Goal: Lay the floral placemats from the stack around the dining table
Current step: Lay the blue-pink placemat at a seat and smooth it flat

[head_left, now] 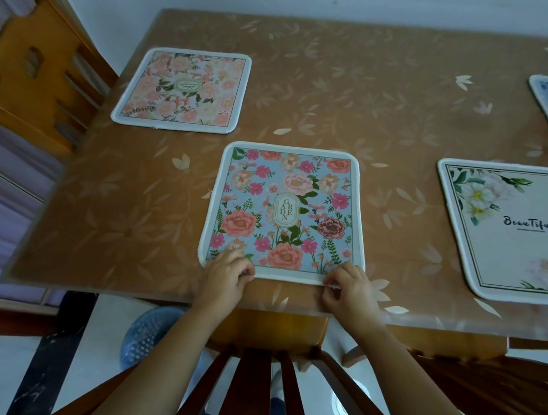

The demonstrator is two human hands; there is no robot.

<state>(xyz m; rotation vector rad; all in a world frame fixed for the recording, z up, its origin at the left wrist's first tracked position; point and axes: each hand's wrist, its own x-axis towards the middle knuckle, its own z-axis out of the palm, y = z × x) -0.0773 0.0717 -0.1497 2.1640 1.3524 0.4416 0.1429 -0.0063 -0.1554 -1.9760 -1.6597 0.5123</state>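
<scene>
Item: "Garden" floral placemat point(286, 210), flat at desk point(362, 91) centre-front, six o'clock. Left hand point(226, 275) and right hand point(347, 289): fingers curled, pinching its near hem corners. Others: pink placemat point(181, 89) ten o'clock, "Beautiful" placemat point(513, 232) three o'clock. Advice: square hem parallel to desk edge, then smooth flat.

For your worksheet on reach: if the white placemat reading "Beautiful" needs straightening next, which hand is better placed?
Probably the right hand. It pinches the near right corner of the blue floral placemat, on the side nearer the white placemat; the left hand would have to cross over.
</scene>
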